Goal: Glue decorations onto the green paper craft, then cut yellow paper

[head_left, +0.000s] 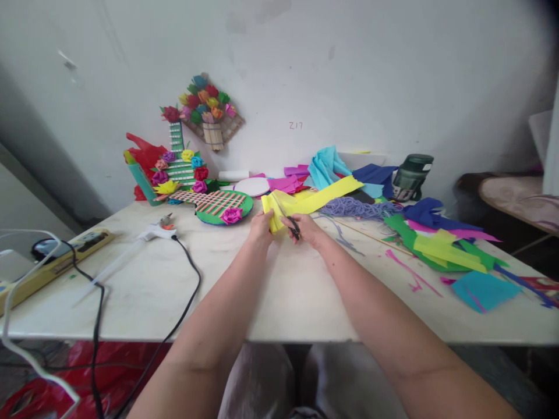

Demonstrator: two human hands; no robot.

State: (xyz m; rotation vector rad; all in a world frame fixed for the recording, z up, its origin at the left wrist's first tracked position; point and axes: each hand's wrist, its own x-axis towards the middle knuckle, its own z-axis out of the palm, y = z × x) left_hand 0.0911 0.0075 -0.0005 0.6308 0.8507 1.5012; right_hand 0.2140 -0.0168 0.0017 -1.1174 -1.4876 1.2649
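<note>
My left hand is closed on the near end of a long yellow crepe paper strip, which trails off to the right over the heap of paper. In my right hand is a pair of scissors with dark handles. Their blades lie at the folded yellow paper close to my left fingers; whether they are parted is too small to tell. Left of my hands lies a green guitar-shaped craft with thin sticks and a magenta paper flower.
A glue gun and its black cord lie to the left, near a power strip. Behind stand a flower-covered craft and a dark green bottle. Purple yarn and coloured paper scraps spread over the right side.
</note>
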